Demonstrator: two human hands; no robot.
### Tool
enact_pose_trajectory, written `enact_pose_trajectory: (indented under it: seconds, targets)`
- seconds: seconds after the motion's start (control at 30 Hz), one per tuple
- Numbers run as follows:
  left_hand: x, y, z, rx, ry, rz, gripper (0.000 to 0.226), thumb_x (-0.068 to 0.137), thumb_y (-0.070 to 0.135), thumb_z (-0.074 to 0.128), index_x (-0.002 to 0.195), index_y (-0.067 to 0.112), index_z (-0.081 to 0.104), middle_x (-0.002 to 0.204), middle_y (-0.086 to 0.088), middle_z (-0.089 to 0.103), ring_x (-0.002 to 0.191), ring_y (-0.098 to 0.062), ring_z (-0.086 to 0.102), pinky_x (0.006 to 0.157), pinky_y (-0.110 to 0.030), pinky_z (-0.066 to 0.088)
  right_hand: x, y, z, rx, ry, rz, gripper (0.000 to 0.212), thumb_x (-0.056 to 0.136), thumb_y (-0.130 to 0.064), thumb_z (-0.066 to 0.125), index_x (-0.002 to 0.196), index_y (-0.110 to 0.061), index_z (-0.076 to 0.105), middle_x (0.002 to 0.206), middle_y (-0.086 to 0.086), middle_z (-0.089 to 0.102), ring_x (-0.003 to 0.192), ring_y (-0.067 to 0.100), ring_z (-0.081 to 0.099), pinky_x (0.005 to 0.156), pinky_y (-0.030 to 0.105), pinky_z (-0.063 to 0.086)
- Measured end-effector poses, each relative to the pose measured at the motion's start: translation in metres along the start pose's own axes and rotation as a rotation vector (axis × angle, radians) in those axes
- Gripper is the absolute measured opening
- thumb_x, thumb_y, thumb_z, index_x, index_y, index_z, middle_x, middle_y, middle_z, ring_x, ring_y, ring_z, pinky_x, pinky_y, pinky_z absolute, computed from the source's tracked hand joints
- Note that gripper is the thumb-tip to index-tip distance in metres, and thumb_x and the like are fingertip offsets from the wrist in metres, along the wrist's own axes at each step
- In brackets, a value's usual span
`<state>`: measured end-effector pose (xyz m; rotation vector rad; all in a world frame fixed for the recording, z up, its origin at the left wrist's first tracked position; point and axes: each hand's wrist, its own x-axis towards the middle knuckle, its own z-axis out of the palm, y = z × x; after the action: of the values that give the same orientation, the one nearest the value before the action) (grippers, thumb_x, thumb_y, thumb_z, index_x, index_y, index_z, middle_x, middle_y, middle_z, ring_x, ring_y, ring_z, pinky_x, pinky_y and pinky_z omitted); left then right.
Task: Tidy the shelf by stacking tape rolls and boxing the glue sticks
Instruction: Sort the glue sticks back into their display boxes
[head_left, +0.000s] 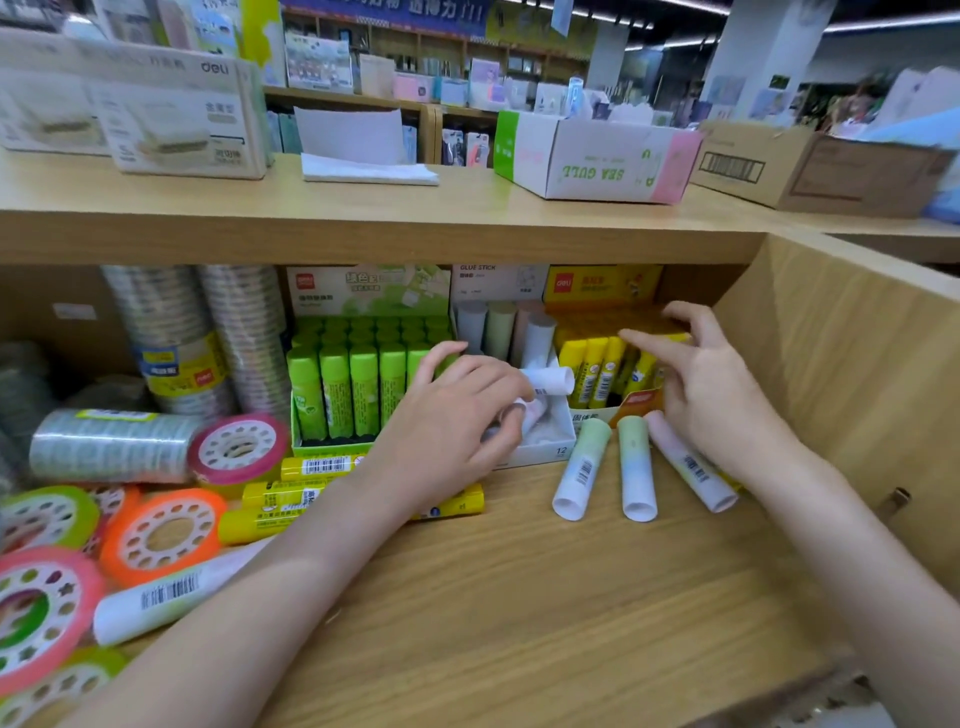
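Wooden shelf (519, 597) in a stationery shop | left hand (447, 421) pinches a pastel glue stick (550, 382) over the white box (545, 447) | right hand (711, 384) released, fingers spread by the yellow box (636, 402) | three pastel sticks (636, 467) lie loose in front | tape rolls (161, 530) scattered far left

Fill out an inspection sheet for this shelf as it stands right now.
Surface: wooden shelf board, one shelf below the top counter.
Job's things: three pastel glue sticks lie loose in front of the white box; yellow glue sticks lie loose at left; green box and yellow box hold upright sticks; tape rolls lie scattered at left, wrapped stacks behind.
Clutter: nothing seen beyond the stock.
Grippers: left hand holds a pastel stick at the white box; right hand is spread open, fingers at the yellow box.
Cables: nothing seen.
Surroundings: shop aisles; cartons on the top counter.
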<state>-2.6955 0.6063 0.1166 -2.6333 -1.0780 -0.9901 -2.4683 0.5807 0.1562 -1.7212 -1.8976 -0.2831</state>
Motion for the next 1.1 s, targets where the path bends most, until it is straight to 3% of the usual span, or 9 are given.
enact_pose_trajectory:
  seconds: [0.13,0.2,0.33,0.47,0.57,0.67,0.83,0.97,1.1]
  targets:
    - [0.001,0.000,0.000,0.004,0.004,0.001,0.028,0.091,0.028,0.034,0.095,0.021,0.062,0.100,0.011,0.063,0.101,-0.010,0.055,0.107,-0.025,0.011,-0.031,0.006,-0.021,0.086,0.194,0.012,0.050,0.077,0.012,0.036,0.119,-0.002,0.058,0.111,0.014,0.059,0.088,0.025,0.060,0.084,0.023,0.043]
    - [0.001,0.000,0.000,-0.002,0.007,0.003,0.028,0.091,0.029,0.034,0.094,0.021,0.062,0.099,0.010,0.063,0.100,-0.010,0.055,0.107,-0.026,0.012,-0.050,0.009,-0.022,-0.036,0.101,0.032,0.040,0.076,0.012,0.038,0.105,0.001,0.064,0.095,0.017,0.063,0.085,0.032,0.062,0.078,0.032,0.044]
    - [0.000,-0.001,0.001,-0.004,0.010,0.006,0.030,0.090,0.029,0.033,0.094,0.021,0.062,0.100,0.010,0.064,0.101,-0.010,0.056,0.107,-0.027,0.013,-0.072,0.012,-0.006,-0.348,-0.288,0.176,0.042,0.089,-0.005,0.036,0.129,-0.015,0.048,0.120,0.004,0.051,0.108,0.022,0.044,0.086,0.027,0.033]
    - [0.000,-0.001,0.001,-0.003,0.014,0.011,0.032,0.091,0.031,0.031,0.096,0.021,0.062,0.102,0.011,0.063,0.102,-0.010,0.055,0.108,-0.026,0.011,-0.079,0.004,-0.012,-0.090,-0.214,0.303,0.022,0.092,-0.018,0.049,0.110,-0.014,0.061,0.115,0.008,0.045,0.109,0.026,0.044,0.082,0.029,0.031]
    - [0.000,-0.001,0.001,0.001,0.014,0.014,0.033,0.091,0.030,0.032,0.097,0.021,0.062,0.103,0.011,0.063,0.103,-0.009,0.055,0.108,-0.026,0.010,-0.078,-0.002,-0.012,-0.057,-0.362,0.346,0.019,0.090,-0.032,0.055,0.107,-0.024,0.060,0.110,0.005,0.044,0.107,0.025,0.047,0.078,0.029,0.035]
    - [0.000,-0.001,0.001,0.002,0.014,0.012,0.032,0.091,0.030,0.032,0.097,0.021,0.062,0.102,0.011,0.063,0.103,-0.009,0.054,0.108,-0.025,0.009,-0.074,-0.005,-0.013,-0.102,-0.279,0.355,0.008,0.088,-0.026,0.057,0.093,-0.023,0.053,0.092,0.002,0.046,0.098,0.028,0.052,0.069,0.030,0.033]
    - [0.000,-0.002,0.001,0.001,0.025,0.016,0.031,0.091,0.030,0.032,0.096,0.021,0.062,0.101,0.011,0.063,0.101,-0.009,0.054,0.108,-0.023,0.008,-0.068,-0.005,-0.024,-0.121,-0.122,0.253,0.020,0.087,-0.021,0.055,0.094,-0.019,0.037,0.079,0.000,0.048,0.090,0.030,0.050,0.063,0.034,0.032]
    - [-0.001,-0.002,0.002,-0.001,0.021,0.016,0.032,0.091,0.030,0.032,0.096,0.021,0.062,0.101,0.011,0.063,0.101,-0.008,0.053,0.108,-0.024,0.009,-0.051,-0.003,-0.029,0.126,0.116,0.138,0.034,0.085,-0.015,0.061,0.114,-0.024,0.046,0.083,0.000,0.056,0.085,0.018,0.050,0.064,0.026,0.031]
    - [0.000,-0.002,0.002,0.001,0.023,0.012,0.031,0.091,0.030,0.033,0.096,0.021,0.062,0.100,0.011,0.063,0.101,-0.008,0.054,0.108,-0.022,0.008,-0.023,-0.001,-0.027,0.409,0.293,0.132,0.034,0.083,-0.010,0.065,0.109,-0.024,0.049,0.081,-0.009,0.054,0.070,0.009,0.060,0.060,0.009,0.044]
